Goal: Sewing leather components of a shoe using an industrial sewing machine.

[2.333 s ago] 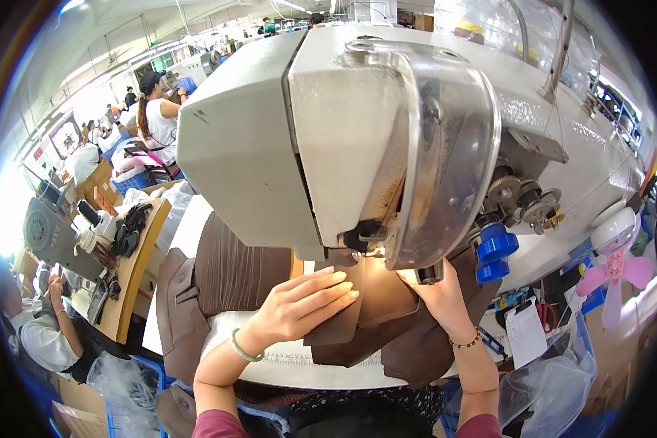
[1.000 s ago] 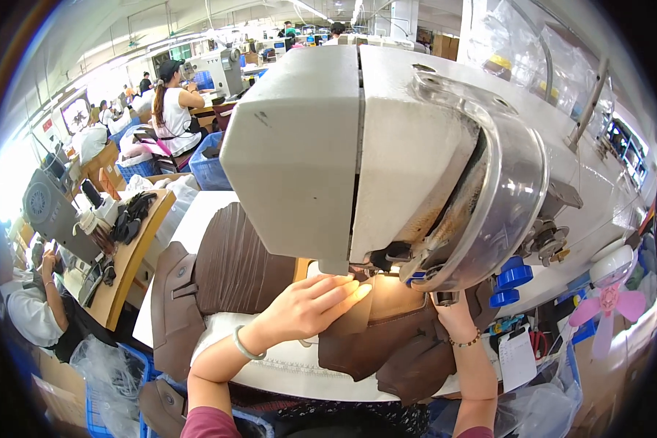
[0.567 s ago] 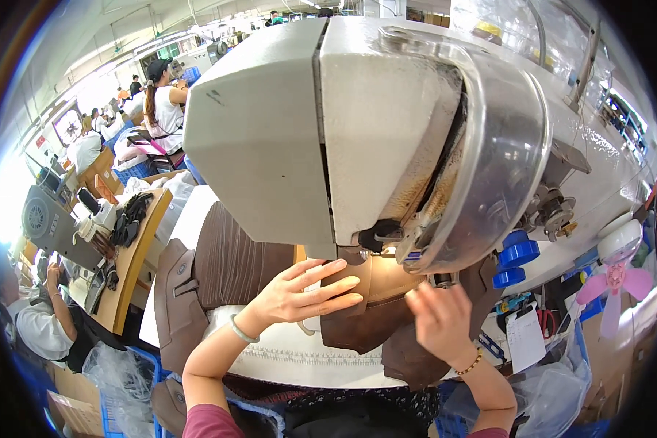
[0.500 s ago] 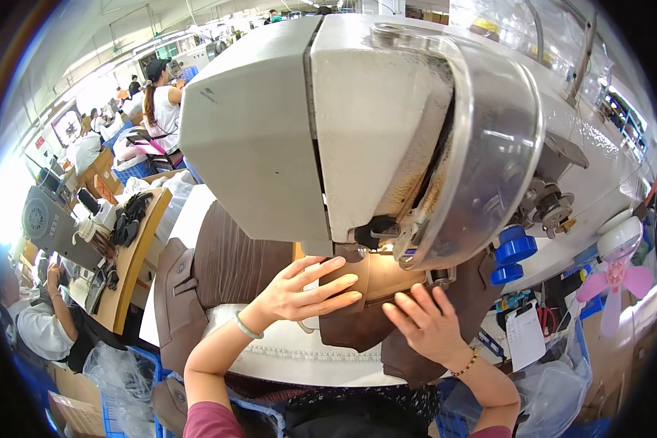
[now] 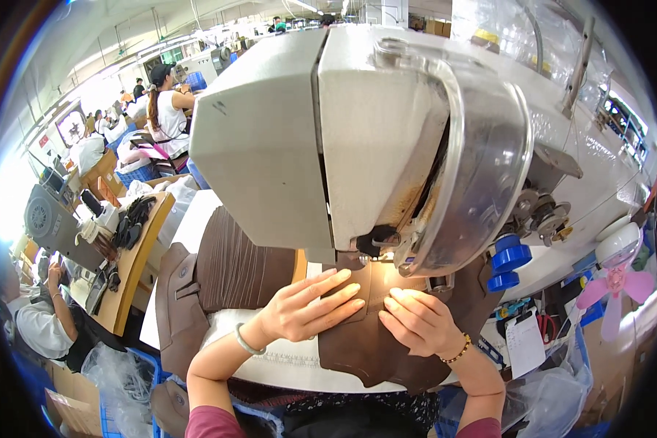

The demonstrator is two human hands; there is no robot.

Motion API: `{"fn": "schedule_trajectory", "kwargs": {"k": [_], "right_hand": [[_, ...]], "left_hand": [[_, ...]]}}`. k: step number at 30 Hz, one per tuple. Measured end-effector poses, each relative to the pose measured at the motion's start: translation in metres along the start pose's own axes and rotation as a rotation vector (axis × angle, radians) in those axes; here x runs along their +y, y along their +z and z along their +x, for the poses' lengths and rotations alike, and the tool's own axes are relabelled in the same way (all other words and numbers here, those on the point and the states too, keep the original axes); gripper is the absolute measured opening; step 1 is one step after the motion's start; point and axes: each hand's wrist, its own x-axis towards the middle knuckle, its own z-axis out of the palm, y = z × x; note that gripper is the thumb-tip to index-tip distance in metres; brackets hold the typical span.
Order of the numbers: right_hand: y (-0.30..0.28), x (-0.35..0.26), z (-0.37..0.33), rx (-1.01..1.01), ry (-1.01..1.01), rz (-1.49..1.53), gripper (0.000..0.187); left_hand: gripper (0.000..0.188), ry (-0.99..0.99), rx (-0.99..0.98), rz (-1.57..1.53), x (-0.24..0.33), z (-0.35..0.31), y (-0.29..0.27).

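Note:
A brown leather-like panel point(image 5: 352, 358) lies on the white machine bed, under the head of a large sewing machine point(image 5: 270, 146). A small lamp glow lights the panel near the needle area, which the machine head partly hides. My left hand point(image 5: 303, 305) lies on the panel with fingers stretched out toward the presser area. On the right, my right hand point(image 5: 425, 321) rests its fingertips on the panel, fingers slightly bent and close together. Its thumb is hidden. Between the two hands runs a narrow lit strip of the brown material.
A stack of brown pieces point(image 5: 244, 266) lies left of the machine, beside a brown piece with a round snap point(image 5: 177, 306). Blue thread spools point(image 5: 511, 257), a pink fan point(image 5: 615, 285) and red-handled scissors point(image 5: 547, 321) are at right. Co-workers sit at left near a wooden table point(image 5: 140, 266).
My right hand has moved left and inward, its fingers drawing together. The tan, lit surface between my hands now shows mostly brown. My left hand has shifted only slightly.

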Motion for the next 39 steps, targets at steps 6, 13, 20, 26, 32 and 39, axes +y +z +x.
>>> {"fn": "schedule_trajectory", "kwargs": {"k": [6, 13, 20, 26, 32, 39], "right_hand": [[0.001, -0.004, 0.000, 0.005, 0.056, 0.080, 0.024], [0.004, -0.004, -0.005, 0.019, 0.081, 0.041, 0.020], [0.005, 0.001, -0.005, -0.021, 0.146, 0.090, 0.027], [0.004, -0.003, -0.001, -0.040, 0.177, 0.107, 0.029], [0.009, -0.004, -0.006, -0.041, 0.218, 0.122, 0.032], [0.011, 0.002, -0.002, -0.014, 0.298, 0.162, 0.030]], "left_hand": [[0.031, 0.040, -0.033, 0.052, 0.003, 0.000, -0.005], [0.030, 0.047, 0.000, 0.051, 0.001, -0.002, 0.000], [0.031, -0.013, -0.008, 0.066, -0.004, 0.000, 0.004], [0.032, -0.052, 0.002, 0.047, -0.004, 0.000, 0.003], [0.035, -0.065, 0.022, 0.024, -0.007, -0.001, 0.008], [0.049, -0.124, 0.103, -0.042, -0.010, 0.000, 0.019]]}}
